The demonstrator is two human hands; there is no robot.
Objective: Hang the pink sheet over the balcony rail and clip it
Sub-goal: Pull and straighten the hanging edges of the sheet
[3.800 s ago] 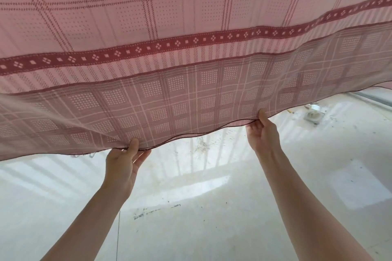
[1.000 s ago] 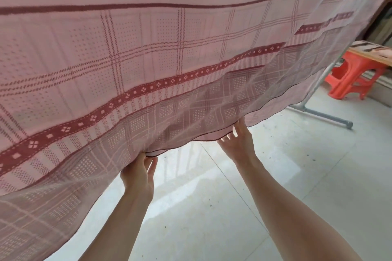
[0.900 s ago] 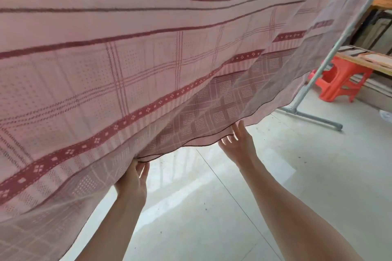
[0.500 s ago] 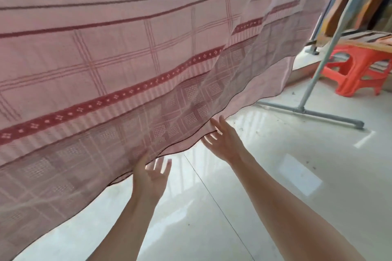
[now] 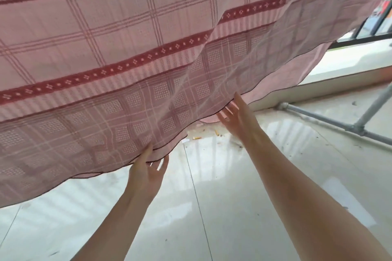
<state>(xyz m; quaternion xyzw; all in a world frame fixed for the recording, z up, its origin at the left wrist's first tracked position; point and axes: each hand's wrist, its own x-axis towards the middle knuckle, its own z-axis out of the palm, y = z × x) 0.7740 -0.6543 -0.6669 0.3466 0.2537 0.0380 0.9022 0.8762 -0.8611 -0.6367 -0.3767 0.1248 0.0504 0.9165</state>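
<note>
Let go of pink sheet hem: left hand and right hand now spread, fingers only brushing it. Hung; clipping next.

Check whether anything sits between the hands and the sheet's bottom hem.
Nothing visible does. The left hand and right hand are both at the hem of the pink sheet, fingers straight.

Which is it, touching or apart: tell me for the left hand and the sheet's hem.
Touching. In the head view the left hand has straight fingers, and its upper fingertips overlap the dark hem of the pink sheet with no gap showing there; it presses rather than grips.
</note>
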